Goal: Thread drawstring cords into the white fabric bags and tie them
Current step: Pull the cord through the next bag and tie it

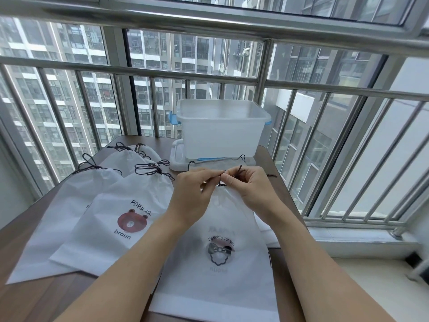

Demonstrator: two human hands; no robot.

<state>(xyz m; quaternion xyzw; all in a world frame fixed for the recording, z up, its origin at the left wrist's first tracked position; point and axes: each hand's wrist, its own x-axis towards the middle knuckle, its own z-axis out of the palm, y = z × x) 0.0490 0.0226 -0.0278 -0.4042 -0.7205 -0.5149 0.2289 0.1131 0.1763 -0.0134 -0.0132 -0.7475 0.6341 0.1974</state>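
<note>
Where both hands (222, 182) pinch cord (240, 169), tied bags (130, 205) leftward.

Matt cloth, dark cord, frosted plastic, brushed metal and wood grain.

The white fabric bag (222, 263) below the fingers (209, 176) is seen as thin, matt, slightly translucent cloth with a printed motif; a dark, thin cord (240, 169) is pinched at its gathered mouth. Left of the fingers, matt white bags (111, 219) are laid on a brown, wood-grained counter (46, 300). Beyond the fingers, a frosted, semi-glossy plastic bin (220, 131) is set before smooth metal railings (336, 145).
</note>
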